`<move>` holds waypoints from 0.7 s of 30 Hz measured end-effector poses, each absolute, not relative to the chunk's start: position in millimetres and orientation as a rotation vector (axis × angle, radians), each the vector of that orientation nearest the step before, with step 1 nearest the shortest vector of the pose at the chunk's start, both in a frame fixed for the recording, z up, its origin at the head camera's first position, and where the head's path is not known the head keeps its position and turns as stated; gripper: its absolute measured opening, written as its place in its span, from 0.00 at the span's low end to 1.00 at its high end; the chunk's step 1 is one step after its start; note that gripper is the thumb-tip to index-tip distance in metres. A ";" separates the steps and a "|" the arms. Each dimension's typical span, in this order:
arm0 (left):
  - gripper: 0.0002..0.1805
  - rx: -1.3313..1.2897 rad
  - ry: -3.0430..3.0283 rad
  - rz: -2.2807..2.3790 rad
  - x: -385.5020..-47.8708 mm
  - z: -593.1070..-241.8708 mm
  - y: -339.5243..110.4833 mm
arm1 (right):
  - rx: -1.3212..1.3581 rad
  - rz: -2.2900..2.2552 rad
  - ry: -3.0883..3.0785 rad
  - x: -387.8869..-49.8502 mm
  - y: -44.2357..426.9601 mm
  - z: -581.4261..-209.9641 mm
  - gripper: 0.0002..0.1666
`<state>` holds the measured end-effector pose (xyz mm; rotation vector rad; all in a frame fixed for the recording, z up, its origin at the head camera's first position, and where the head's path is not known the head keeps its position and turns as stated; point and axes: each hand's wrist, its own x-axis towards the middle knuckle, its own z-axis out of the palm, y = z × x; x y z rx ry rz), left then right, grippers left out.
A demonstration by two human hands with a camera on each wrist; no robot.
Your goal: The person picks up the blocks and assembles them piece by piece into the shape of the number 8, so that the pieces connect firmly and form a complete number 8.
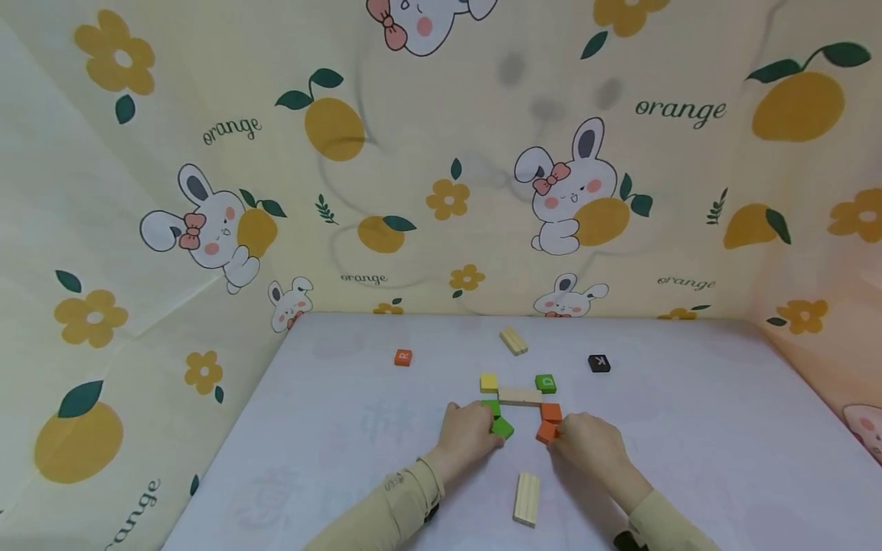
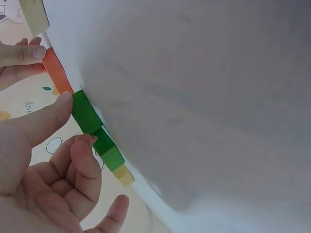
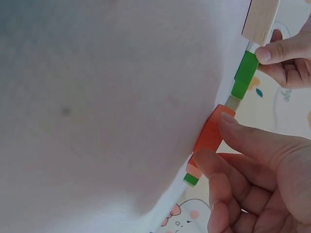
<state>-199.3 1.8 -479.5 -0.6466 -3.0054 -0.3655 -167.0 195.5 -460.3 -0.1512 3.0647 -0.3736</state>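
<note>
We see the hands apart: the left hand (image 1: pixel 468 435) pinches the nearer green block (image 1: pixel 502 428), the right hand (image 1: pixel 592 444) the nearer orange block (image 1: pixel 547 432). Both blocks sit skewed on the table (image 1: pixel 331 459), nearer us than the crosswise plank (image 1: pixel 520 396); another plank (image 1: pixel 527 499) lies between the forearms.

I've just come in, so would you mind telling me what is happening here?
A person is working at a table. The left hand pinches a green block and the right hand an orange block, with a gap between. Beyond them, a wooden strip sits crosswise between coloured blocks. An R block and a K block lie farther off to either side.
</note>
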 end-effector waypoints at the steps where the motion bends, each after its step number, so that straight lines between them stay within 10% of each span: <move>1: 0.17 -0.647 -3.005 -0.366 -198.8 -479.3 2.0 | -0.147 -0.371 3.064 -166.6 195.5 -460.1 0.10; 21: 0.18 -0.653 -3.005 -0.370 -200.3 -485.1 -5.8 | -0.172 -0.336 3.108 -168.5 197.2 -462.1 0.17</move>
